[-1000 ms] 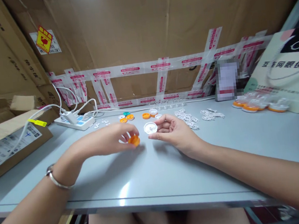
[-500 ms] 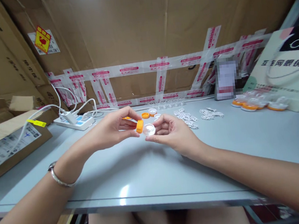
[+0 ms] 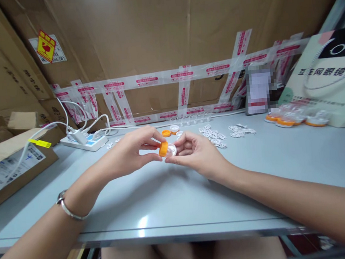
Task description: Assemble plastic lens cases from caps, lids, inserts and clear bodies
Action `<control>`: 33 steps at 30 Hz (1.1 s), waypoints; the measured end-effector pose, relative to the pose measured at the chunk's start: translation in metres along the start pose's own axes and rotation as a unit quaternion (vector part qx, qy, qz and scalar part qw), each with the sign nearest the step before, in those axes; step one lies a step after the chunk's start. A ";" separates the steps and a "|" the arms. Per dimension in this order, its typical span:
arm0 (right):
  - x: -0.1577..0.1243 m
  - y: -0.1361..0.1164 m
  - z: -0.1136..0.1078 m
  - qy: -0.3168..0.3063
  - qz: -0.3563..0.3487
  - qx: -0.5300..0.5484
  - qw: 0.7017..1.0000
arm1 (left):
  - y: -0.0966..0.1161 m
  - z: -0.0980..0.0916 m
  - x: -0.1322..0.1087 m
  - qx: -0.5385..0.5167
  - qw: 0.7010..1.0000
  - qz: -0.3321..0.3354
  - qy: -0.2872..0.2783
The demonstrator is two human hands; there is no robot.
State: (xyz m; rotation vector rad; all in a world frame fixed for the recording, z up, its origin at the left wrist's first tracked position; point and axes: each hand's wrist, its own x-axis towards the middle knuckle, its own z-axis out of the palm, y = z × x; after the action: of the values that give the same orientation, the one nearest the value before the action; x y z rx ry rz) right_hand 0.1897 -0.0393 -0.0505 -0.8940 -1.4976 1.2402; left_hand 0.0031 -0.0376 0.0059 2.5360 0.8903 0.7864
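Note:
My left hand pinches an orange plastic ring between thumb and fingers. My right hand grips a small round clear and white plastic piece by its edge. The two pieces meet, or nearly meet, above the table; the orange ring partly covers the clear one. Just behind the hands lie another orange ring and a white-topped round piece. Right of them are loose flat white parts, with a second group farther right.
Clear round parts line the table's back. Finished-looking orange and white pieces sit by a printed bag. A phone leans on the large cardboard box. At left are a power strip and a carton.
My left hand has turned the orange ring and brought it against or over the clear piece, which has tilted in my right hand. The view has shifted slightly.

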 end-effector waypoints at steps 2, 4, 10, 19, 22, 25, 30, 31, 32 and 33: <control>0.000 0.000 0.000 -0.002 -0.001 0.002 1.000 | 0.000 0.001 0.000 0.007 1.000 0.002 -0.001; 0.000 0.000 0.000 -0.003 -0.002 0.003 1.000 | 0.000 0.001 0.000 0.014 1.000 0.004 -0.003; -0.001 0.000 0.001 -0.006 -0.006 0.003 1.000 | -0.003 0.003 0.000 0.019 1.000 0.018 -0.004; -0.001 0.002 0.001 -0.013 -0.025 -0.016 0.999 | -0.004 0.004 0.000 0.069 0.997 0.040 -0.014; -0.002 0.002 0.002 -0.010 -0.028 -0.023 0.999 | -0.002 0.004 -0.001 0.104 0.993 0.056 -0.015; -0.002 0.001 0.002 -0.012 -0.028 -0.019 0.999 | 0.000 0.004 0.000 0.131 0.989 0.070 -0.016; -0.002 0.002 0.003 -0.017 -0.024 -0.010 1.000 | 0.005 0.005 0.001 0.146 0.988 0.050 -0.023; -0.002 0.003 0.003 -0.016 -0.024 -0.010 1.000 | 0.006 0.006 0.001 0.142 0.989 0.045 -0.022; -0.002 0.003 0.003 -0.016 -0.024 -0.009 1.000 | 0.006 0.006 0.001 0.138 0.989 0.041 -0.020; -0.002 0.003 0.003 -0.015 -0.025 -0.007 1.000 | 0.006 0.006 0.001 0.133 0.990 0.040 -0.019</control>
State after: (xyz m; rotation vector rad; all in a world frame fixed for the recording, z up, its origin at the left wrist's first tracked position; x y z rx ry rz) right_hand 0.1871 -0.0411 -0.0541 -0.8452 -1.5455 1.2132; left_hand 0.0104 -0.0429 0.0042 2.8237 0.9425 0.6797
